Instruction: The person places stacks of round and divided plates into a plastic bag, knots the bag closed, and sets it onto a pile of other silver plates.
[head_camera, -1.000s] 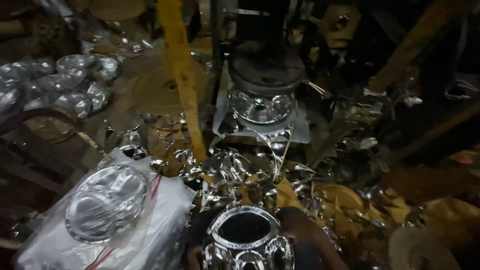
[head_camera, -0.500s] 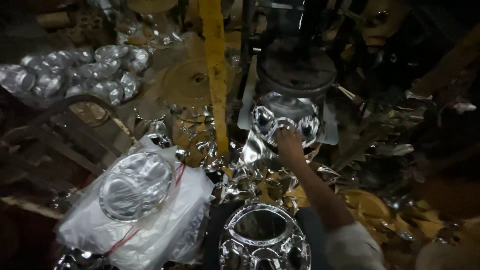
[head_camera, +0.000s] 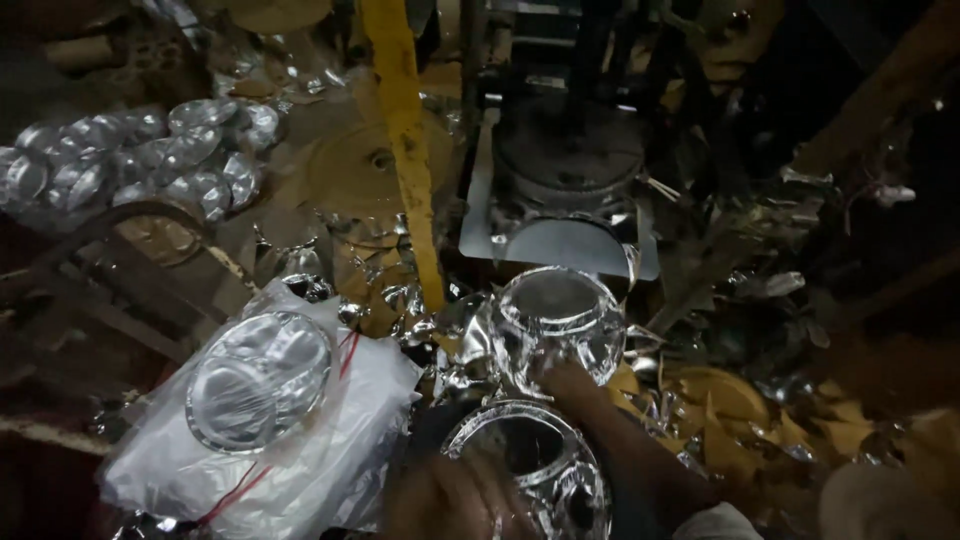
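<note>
Two foil pieces in hand. Your right hand (head_camera: 570, 385) is clamped on a shiny pressed foil bowl (head_camera: 555, 325), just clear of the press plate (head_camera: 560, 240) beyond the grip. Judged step: unloading; next calls for stacking onto the foil stack (head_camera: 530, 465) your left hand (head_camera: 450, 500) steadies, its grip unclear. Left of grip: bagged plates (head_camera: 260, 400); foil scrap (head_camera: 400, 300) crowds the path.

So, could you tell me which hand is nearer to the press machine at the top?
The right hand: it holds a shiny foil plate just below the press. The left hand sits lower, by the stack of plates.
</note>
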